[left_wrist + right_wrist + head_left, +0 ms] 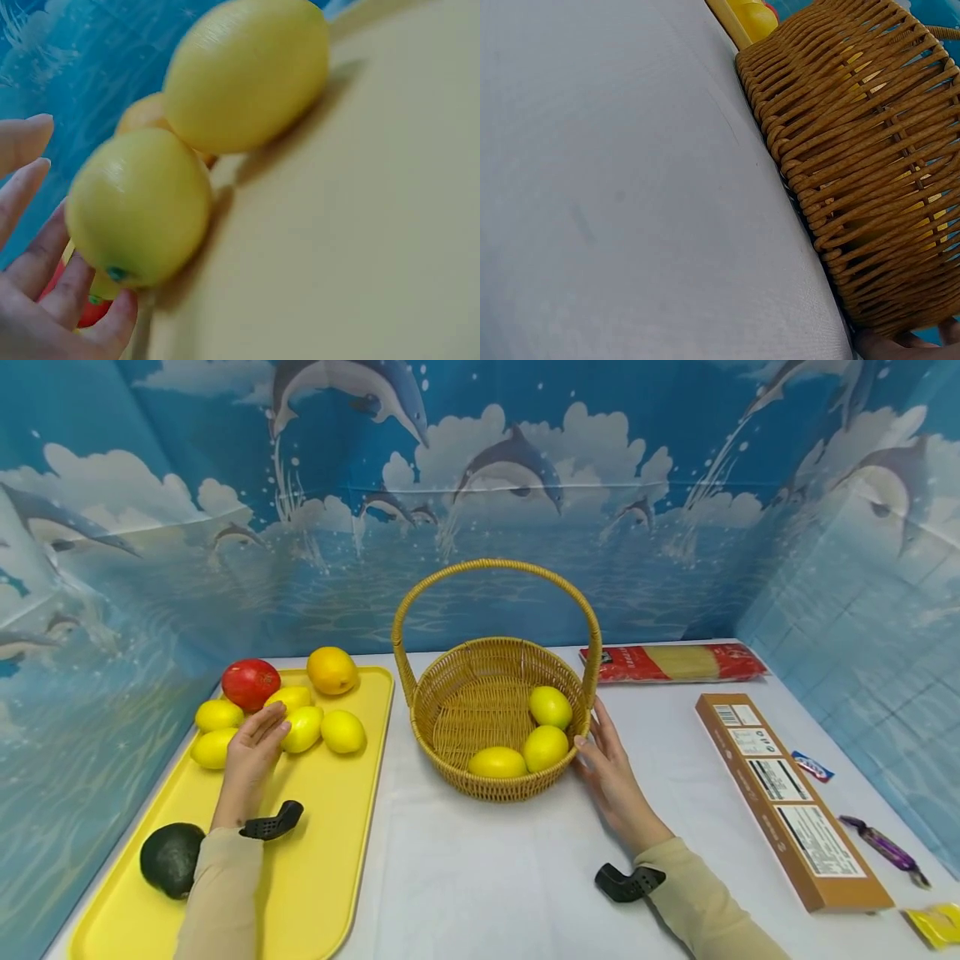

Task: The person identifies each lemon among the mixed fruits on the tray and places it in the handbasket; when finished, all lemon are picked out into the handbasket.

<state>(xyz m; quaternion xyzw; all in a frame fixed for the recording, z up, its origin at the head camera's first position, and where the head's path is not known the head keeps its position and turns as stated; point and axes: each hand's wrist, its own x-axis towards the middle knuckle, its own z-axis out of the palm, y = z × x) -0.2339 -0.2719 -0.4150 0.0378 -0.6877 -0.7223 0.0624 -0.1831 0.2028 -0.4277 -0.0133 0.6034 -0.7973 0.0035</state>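
My left hand (pixel 258 747) is over the yellow tray (pixel 322 843), its fingers spread loosely beside a lemon (pixel 302 729). In the left wrist view the fingertips are right at the near lemon (pixel 139 206), and a second lemon (pixel 247 75) lies beyond it. With the thumb at its rim and the fingers along its outer wall, my right hand (pixel 615 785) holds the right side of the wicker basket (pixel 480 693). Three lemons (pixel 497 762) lie inside the basket. The right wrist view shows the basket's woven side (pixel 862 150), with only fingertips (pixel 877 345) at the lower edge.
More lemons (pixel 343 732), a red fruit (pixel 251 684), an orange (pixel 332 671) and a dark green avocado-like fruit (pixel 172 860) are on the tray. To the right are a red noodle packet (pixel 675 662), a long brown box (pixel 791 802) and small wrapped sweets (pixel 888 847). Dolphin-print cloth (pixel 510 468) hangs behind.
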